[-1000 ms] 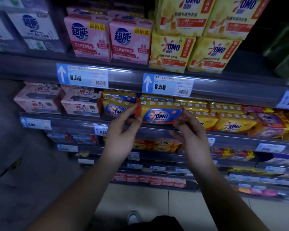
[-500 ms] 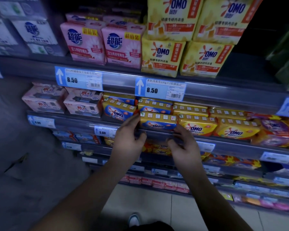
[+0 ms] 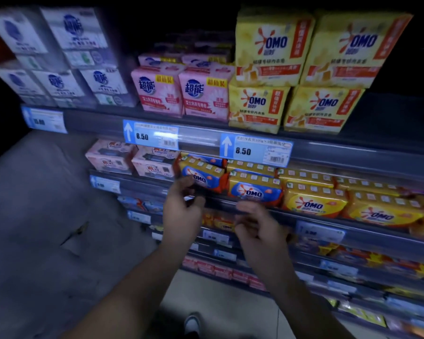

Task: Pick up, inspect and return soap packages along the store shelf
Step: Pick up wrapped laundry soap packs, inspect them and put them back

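Both hands have withdrawn from the middle shelf [image 3: 142,189] since the earlier frames, and the blue-and-orange OMO soap package [image 3: 255,188] they carried now lies in the front row at the shelf's front edge, under the 8.50 price tag [image 3: 255,150]. It touches a matching blue-and-orange package [image 3: 203,176] on its left and a yellow OMO package [image 3: 313,201] on its right, so no side gap is available. Open room exists only forward of the front edge, above the floor [image 3: 47,216], where both hands now sit. Overhead clearance is limited by the upper shelf [image 3: 353,152] rail just above the row. The left hand [image 3: 181,216] is raised in front of the edge with its fingers loosely bent upward; the fingertips overlap the lower left corner of the matching package, and contact cannot be confirmed because of blur. Its grip is loose and holds nothing. The right hand [image 3: 260,233] sits lower and to the right, just below the returned package, back of the hand toward the camera, fingers lightly curled. Its grip is also relaxed and empty. Both forearms rise from the bottom of the view and converge toward the shelf. The returned package has its long axis parallel to the front edge, running left to right. Its logo face points outward toward the aisle, tilted slightly downward.
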Demonstrator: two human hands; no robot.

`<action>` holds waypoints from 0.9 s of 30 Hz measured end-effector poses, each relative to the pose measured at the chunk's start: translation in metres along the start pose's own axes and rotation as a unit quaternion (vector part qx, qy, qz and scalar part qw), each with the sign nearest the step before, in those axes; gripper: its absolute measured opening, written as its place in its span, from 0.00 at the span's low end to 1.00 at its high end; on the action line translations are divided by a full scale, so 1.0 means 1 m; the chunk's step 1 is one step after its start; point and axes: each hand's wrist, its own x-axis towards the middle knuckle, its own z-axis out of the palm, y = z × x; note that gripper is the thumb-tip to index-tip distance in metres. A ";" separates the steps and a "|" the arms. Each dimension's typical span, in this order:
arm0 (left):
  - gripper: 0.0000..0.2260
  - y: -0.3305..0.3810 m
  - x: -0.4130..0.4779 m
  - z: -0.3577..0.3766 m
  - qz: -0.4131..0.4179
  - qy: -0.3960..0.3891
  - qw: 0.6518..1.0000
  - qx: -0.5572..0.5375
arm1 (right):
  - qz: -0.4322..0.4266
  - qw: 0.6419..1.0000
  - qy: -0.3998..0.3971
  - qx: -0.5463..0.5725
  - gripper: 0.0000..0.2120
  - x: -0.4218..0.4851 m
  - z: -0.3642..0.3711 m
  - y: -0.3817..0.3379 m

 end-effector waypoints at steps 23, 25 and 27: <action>0.08 -0.021 0.082 -0.079 0.124 -0.134 0.973 -0.143 | -0.036 0.974 0.208 0.086 0.11 0.039 0.099 -0.019; 0.09 -0.017 0.088 -0.085 0.097 -0.140 0.974 -0.151 | -0.012 0.972 0.195 0.130 0.05 0.046 0.098 -0.021; 0.12 -0.014 0.090 -0.092 0.069 -0.141 0.973 -0.172 | 0.020 0.966 0.196 0.166 0.04 0.051 0.095 -0.023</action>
